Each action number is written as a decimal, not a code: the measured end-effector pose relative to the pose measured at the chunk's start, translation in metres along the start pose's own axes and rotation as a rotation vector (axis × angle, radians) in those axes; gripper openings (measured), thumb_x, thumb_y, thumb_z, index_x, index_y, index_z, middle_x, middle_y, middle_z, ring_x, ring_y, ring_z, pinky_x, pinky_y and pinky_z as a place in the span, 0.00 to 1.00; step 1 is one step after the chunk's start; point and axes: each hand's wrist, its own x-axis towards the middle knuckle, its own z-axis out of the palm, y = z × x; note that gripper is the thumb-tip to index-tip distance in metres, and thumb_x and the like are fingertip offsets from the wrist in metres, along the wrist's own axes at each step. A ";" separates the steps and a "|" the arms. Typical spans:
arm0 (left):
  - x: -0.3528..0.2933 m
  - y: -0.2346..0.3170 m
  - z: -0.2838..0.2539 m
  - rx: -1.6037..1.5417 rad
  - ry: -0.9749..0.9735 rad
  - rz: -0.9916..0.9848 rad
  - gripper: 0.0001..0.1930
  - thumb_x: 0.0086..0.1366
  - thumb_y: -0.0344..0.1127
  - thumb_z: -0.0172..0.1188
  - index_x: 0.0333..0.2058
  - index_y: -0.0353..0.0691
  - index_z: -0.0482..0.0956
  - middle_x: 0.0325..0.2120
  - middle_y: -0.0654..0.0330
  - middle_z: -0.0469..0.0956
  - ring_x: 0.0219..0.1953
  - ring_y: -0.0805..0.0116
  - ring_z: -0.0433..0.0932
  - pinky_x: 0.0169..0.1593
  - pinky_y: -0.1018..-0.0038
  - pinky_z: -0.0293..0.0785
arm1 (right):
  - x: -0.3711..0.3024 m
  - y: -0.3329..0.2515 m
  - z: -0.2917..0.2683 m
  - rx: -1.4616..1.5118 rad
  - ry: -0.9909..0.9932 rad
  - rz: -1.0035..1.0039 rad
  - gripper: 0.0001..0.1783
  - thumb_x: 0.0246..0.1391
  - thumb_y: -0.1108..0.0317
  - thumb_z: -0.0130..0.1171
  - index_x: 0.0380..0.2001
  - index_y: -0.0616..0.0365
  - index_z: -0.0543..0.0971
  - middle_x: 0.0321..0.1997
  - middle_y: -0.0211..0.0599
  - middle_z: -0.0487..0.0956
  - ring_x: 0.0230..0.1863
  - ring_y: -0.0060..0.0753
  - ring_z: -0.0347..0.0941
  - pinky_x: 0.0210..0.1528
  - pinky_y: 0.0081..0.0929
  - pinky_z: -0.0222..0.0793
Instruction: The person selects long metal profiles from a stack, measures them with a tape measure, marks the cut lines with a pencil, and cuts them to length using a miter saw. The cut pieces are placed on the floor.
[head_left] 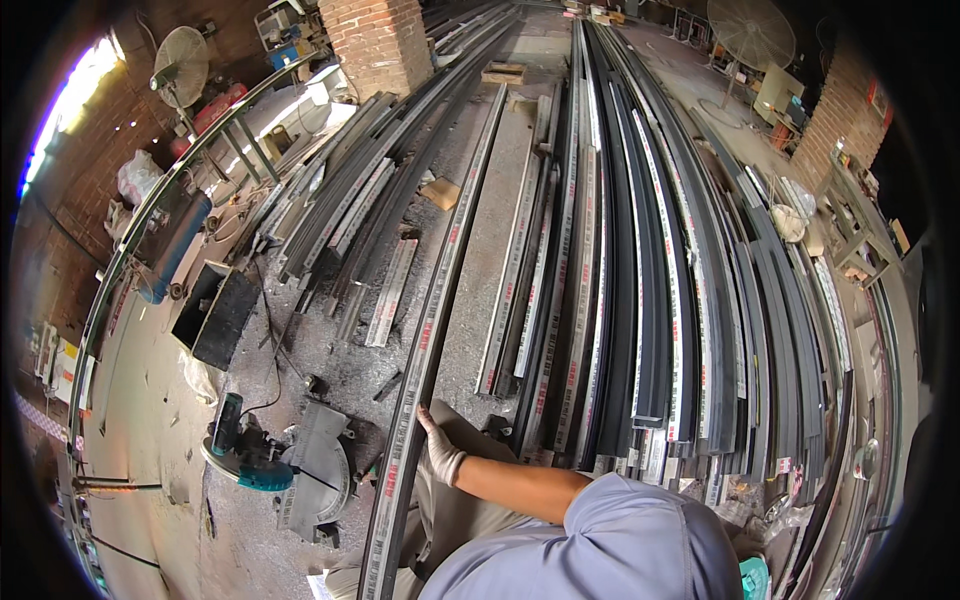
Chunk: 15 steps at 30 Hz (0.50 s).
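A long, dark metal profile point(436, 310) with a pale printed film strip runs from beside my legs far out across the floor. My right hand point(441, 450), in a whitish work glove, is closed on the profile's right edge. Its thumb lies along that edge, and the other fingers are largely hidden. The near end of the profile passes over my lap at the lower edge. My left hand does not show. Left of the profile, a miter saw with a teal body point(248, 455) and a grey metal base point(318, 465) stands on the floor.
Many long profiles point(680, 300) lie in rows to the right. Shorter pieces point(392, 292) and another pile point(370, 190) lie to the left. A black open box point(218, 315) stands behind the saw, near a cable point(275, 365). A brick pillar point(375, 45) rises farther back.
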 end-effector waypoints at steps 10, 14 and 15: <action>0.071 0.087 -0.003 0.293 -0.156 0.003 0.32 0.58 0.36 0.77 0.60 0.41 0.76 0.49 0.52 0.76 0.45 0.55 0.79 0.48 0.58 0.80 | -0.042 -0.141 0.020 -0.209 0.223 -0.323 0.61 0.52 0.20 0.58 0.77 0.50 0.57 0.77 0.38 0.63 0.74 0.43 0.58 0.74 0.45 0.56; 0.125 0.043 0.046 -0.681 -0.187 -0.400 0.35 0.61 0.40 0.74 0.65 0.48 0.69 0.53 0.52 0.75 0.52 0.55 0.76 0.54 0.43 0.78 | -0.045 -0.206 0.021 -0.185 0.257 -0.373 0.64 0.50 0.14 0.50 0.76 0.50 0.56 0.75 0.45 0.62 0.75 0.44 0.56 0.75 0.47 0.53; 0.138 0.029 0.061 -1.084 -0.184 -0.568 0.36 0.62 0.40 0.73 0.67 0.50 0.67 0.54 0.52 0.75 0.54 0.55 0.75 0.55 0.39 0.77 | -0.046 -0.221 0.021 -0.239 0.354 -0.428 0.64 0.49 0.12 0.48 0.74 0.52 0.60 0.71 0.47 0.68 0.71 0.44 0.63 0.73 0.49 0.58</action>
